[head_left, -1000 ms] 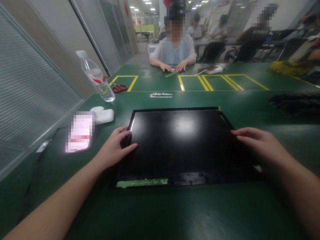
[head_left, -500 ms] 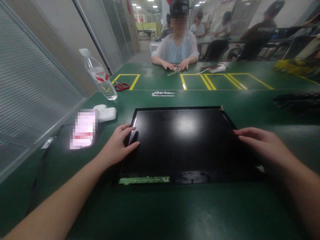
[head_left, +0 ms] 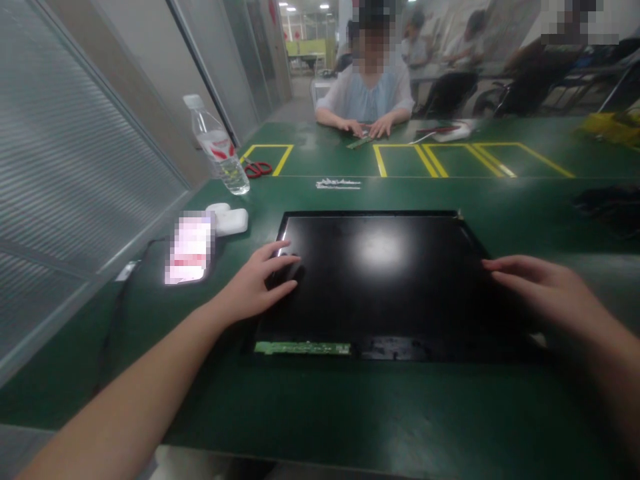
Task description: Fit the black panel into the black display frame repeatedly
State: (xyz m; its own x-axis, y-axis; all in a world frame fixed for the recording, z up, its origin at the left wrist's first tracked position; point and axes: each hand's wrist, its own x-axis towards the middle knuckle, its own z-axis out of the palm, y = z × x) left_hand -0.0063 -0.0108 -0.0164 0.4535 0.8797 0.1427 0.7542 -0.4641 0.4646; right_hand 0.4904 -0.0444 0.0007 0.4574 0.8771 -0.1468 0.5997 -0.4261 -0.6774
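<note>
A black LCD panel (head_left: 360, 293) lies flat in front of me, its dark screen reflecting a bright patch of light. Along its near edge runs a narrow green circuit board (head_left: 303, 348). My left hand (head_left: 263, 283) rests over the panel's left edge, with the fingers spread and the fingertips on the screen. At the right edge, my right hand (head_left: 545, 283) has thumb and forefinger close together in a pinch on the rim. Its other fingers are mostly hidden behind it.
On the left of the green table (head_left: 350, 413) are a lit phone (head_left: 190, 248), a white case (head_left: 231, 221), a water bottle (head_left: 220, 150) and red-handled scissors (head_left: 258, 169). Small white strips (head_left: 339, 183) lie beyond the panel. Another person (head_left: 367, 100) sits opposite, hands on a green strip.
The whole view has shifted, so the table's near edge now shows at the bottom. My left fingers have moved slightly further onto the screen. The right hand keeps its place at the rim.
</note>
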